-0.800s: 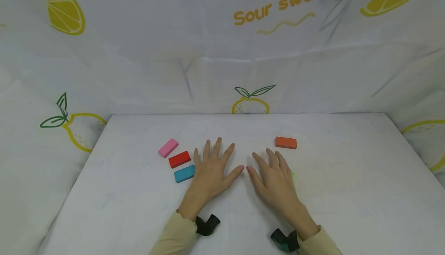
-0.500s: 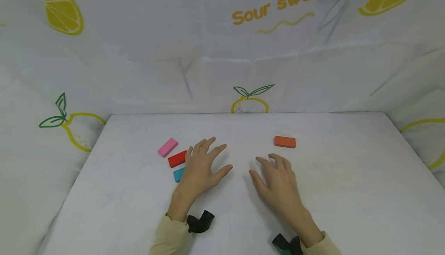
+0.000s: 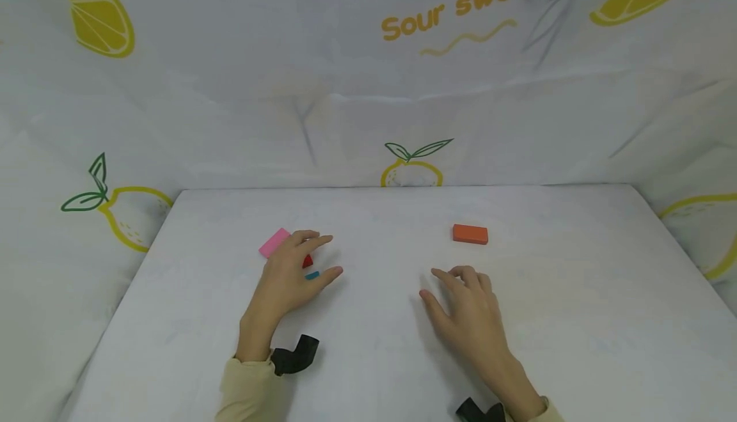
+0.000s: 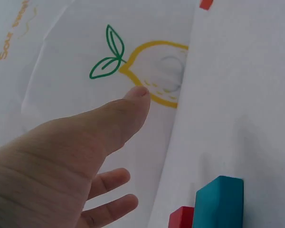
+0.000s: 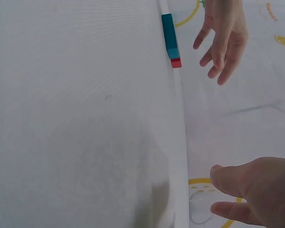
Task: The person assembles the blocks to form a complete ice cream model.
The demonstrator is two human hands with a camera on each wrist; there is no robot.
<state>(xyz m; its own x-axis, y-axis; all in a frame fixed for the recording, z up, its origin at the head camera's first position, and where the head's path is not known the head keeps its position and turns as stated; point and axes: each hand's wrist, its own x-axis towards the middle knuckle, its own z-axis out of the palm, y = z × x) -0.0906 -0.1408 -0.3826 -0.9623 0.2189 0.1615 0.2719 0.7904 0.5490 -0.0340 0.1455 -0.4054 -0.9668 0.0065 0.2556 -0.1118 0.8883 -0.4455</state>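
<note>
My left hand (image 3: 285, 278) hovers over the blocks at the table's left, fingers spread and slightly bent, holding nothing. Partly covered by it are a pink block (image 3: 273, 243), a red block (image 3: 308, 261) and a blue block (image 3: 312, 275). In the left wrist view, the blue block (image 4: 219, 204) and red block (image 4: 181, 218) show to the right below the thumb. My right hand (image 3: 469, 310) is above the table right of centre, its fingers loosely bent around nothing. Beyond its fingertips lies an orange block (image 3: 469, 234).
The white table (image 3: 368, 358) ends at a back edge against a hanging white cloth (image 3: 230, 134) printed with lemons. Black wrist devices (image 3: 295, 355) sit at both sleeves.
My left hand has moved left from the middle until it is over the blocks. The right hand has drawn back slightly, and a sliver of green beside it is no longer visible.
</note>
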